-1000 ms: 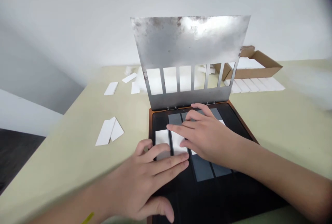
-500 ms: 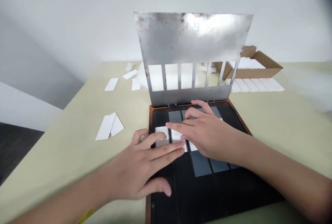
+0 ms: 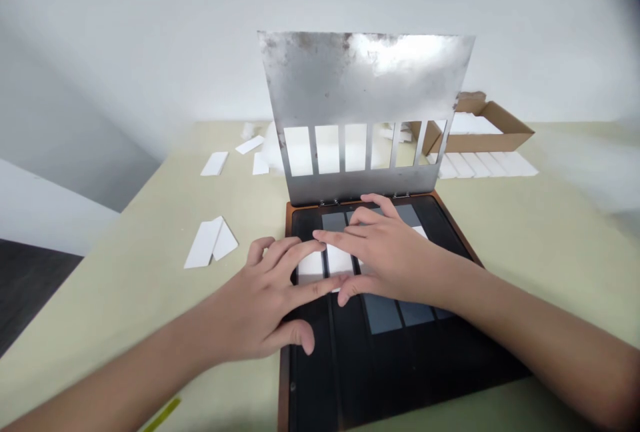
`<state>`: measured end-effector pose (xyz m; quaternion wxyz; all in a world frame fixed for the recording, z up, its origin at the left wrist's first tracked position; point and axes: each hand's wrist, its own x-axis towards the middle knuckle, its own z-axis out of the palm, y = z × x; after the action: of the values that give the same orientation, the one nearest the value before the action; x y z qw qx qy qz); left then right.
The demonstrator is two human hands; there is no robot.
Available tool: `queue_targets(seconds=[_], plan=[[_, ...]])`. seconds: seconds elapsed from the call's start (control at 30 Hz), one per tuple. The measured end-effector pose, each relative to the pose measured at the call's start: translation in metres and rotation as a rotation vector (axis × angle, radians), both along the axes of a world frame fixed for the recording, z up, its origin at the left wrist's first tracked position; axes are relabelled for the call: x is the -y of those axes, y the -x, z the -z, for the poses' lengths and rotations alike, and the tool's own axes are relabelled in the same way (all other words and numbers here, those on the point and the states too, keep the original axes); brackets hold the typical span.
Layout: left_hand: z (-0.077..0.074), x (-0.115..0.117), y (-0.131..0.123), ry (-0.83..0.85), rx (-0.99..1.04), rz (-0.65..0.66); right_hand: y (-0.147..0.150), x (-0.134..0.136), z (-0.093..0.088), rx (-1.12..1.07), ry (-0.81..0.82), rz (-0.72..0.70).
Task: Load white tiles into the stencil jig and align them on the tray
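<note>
My left hand (image 3: 273,292) is spread over the left side of a black board (image 3: 320,372), one fingertip at the lower part of a white card (image 3: 339,259) and another near its upper end. From the right, my right hand (image 3: 387,252) reaches over the same card, its index fingertip meeting a left fingertip and its thumb low by the card's bottom edge. Left of that card lies another white card (image 3: 311,267). More white cards are partly hidden under my right hand. Grey-blue rectangles (image 3: 383,315) show above and below the row.
A metal plate (image 3: 365,79) with a row of rectangular windows stands hinged up at the board's back. Two overlapping white cards (image 3: 203,245) lie left. Behind on the right, a cardboard box (image 3: 500,142) holds white pieces, with a row of white cards (image 3: 490,165) before it.
My left fingers have spread apart, one moving up to my right index fingertip. My right thumb has moved down, away from the index finger. The view has shifted slightly.
</note>
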<state>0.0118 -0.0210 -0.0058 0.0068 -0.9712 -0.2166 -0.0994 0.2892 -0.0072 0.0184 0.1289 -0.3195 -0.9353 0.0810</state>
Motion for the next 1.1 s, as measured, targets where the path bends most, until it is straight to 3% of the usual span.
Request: queue_targets(seconds=[0.4,0.67,0.8,0.9,1.1], plan=[[-0.001,0.001,-0.005,0.092,0.06,-0.011,0.011,0.011,0.009,-0.042,-0.086,0.097],[0.009,0.001,0.0,0.064,0.178,-0.078,0.009,0.004,0.013,-0.033,-0.14,0.094],[0.001,0.012,0.003,0.012,0.27,0.061,0.009,0.0,0.014,-0.037,-0.138,0.097],[-0.008,0.018,-0.003,0.007,0.123,0.184,0.009,-0.002,0.015,-0.049,-0.111,0.092],[-0.013,0.017,-0.013,0.105,0.043,0.164,0.008,-0.006,0.018,-0.057,-0.093,0.069]])
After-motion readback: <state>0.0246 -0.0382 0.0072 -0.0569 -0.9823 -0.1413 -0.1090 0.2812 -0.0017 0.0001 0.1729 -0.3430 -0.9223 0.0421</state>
